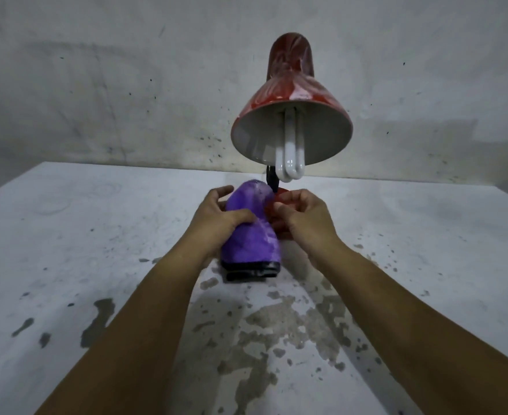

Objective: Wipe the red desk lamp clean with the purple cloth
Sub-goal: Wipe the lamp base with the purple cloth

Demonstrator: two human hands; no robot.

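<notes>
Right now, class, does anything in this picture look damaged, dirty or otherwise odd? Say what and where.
Two things stand out. The red lamp shade carries pale whitish streaks across its outside, like smeared dust or residue. The white table is worn: its coating has flaked off in grey patches near the front, between the forearms, with dark specks scattered around.

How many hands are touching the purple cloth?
1. The left hand grips the purple cloth; the right hand holds the red lamp base beside it, possibly brushing the cloth.
</notes>
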